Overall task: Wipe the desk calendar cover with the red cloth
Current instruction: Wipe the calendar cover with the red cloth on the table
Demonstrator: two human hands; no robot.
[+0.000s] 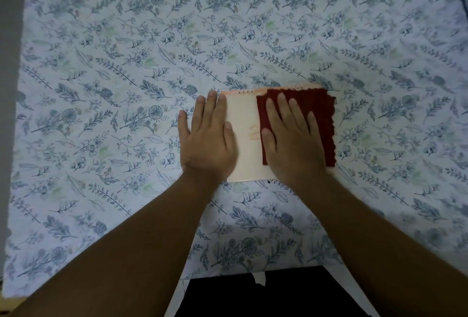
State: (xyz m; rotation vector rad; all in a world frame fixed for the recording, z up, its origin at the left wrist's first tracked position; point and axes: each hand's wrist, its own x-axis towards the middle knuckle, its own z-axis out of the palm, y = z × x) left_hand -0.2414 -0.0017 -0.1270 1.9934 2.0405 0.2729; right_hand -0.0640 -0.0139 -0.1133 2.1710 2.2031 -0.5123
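Note:
The desk calendar [245, 119] lies flat in the middle of the table, pale cream cover up, with wire spiral rings along its far edge. A dark red cloth [319, 111] with zigzag edges covers the right half of the cover. My right hand [291, 134] rests flat on the cloth, fingers spread, pressing it onto the cover. Palm down, my left hand [207, 136] lies over the calendar's left edge, partly on the tablecloth, and grips nothing. The calendar's lower right corner is hidden under my right wrist.
A white tablecloth [126, 63] printed with blue leaves and flowers covers the whole table. The table's near edge [253, 269] runs just below my forearms, with dark space beneath it. A grey wall strip stands at the far left.

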